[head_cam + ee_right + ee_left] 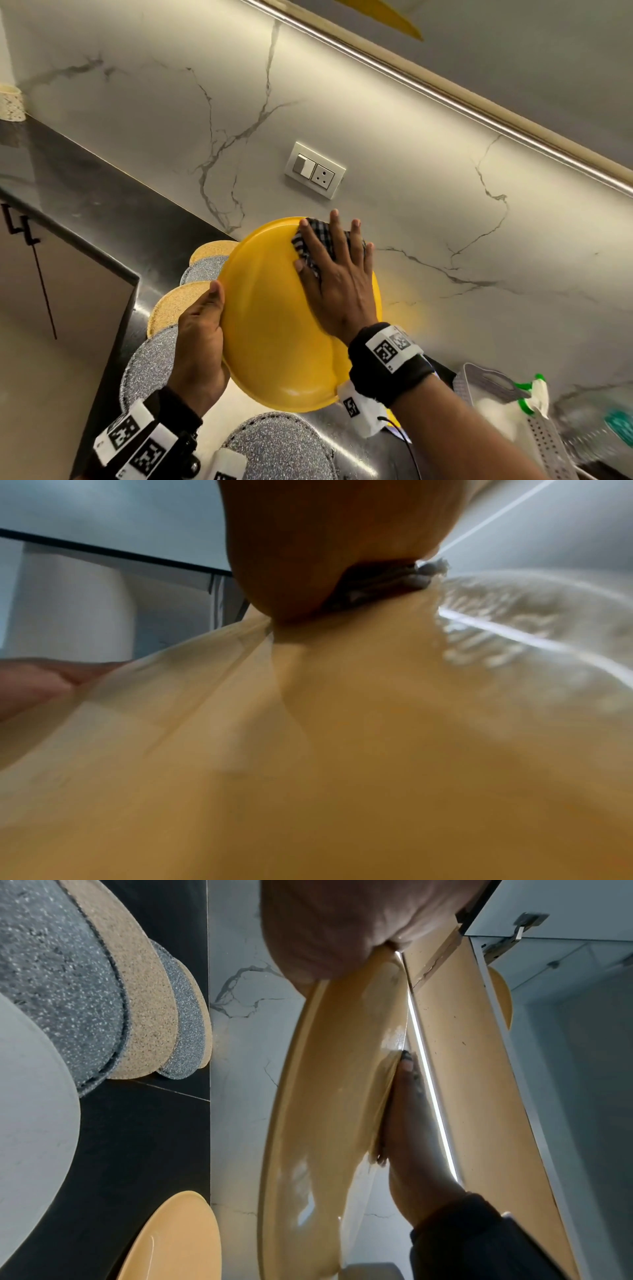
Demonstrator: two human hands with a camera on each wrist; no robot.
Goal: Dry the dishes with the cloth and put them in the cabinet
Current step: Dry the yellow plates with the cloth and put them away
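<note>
Left hand (200,339) grips plate (274,329) rim, plate tilted in air over counter (68,178). Right hand (337,281), fingers flat, presses cloth (315,240) on it. Risk: hard push on wet rim, one-hand grip slips, plate drops.

No readable text anywhere

The only printed marks are black-and-white square code tags on the left wristband (137,442) and the right wristband (394,347) (patterns, not words); a tiny mark at one tag's corner is too small to read. The wall switch plate (314,170) bears no lettering that can be made out.
</note>
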